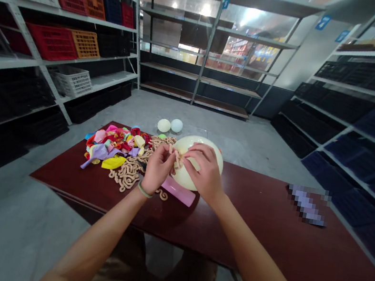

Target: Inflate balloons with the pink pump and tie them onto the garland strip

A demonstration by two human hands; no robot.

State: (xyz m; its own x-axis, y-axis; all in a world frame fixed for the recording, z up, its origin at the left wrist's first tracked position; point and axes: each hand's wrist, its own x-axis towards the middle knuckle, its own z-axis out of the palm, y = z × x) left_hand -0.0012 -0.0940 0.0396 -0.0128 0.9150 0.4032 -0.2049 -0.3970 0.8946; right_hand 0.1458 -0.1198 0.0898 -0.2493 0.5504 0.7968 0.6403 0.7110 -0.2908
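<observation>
- Dark red table [251,210], under everything below.
- Heap of limp, colourful balloons [114,144], at its left end.
- Inflated pale yellow balloon [183,173], right at the hands, above the tabletop.
- Right hand [207,175]: fingers bent, tips at the strip (gripping or only touching, I cannot tell).
- Left hand [158,168]: thumb and fingers pinching the strip.
- Pink cylinder [181,194], lying below the hands.
- Pale strip [178,159], between both hands' fingertips.
</observation>
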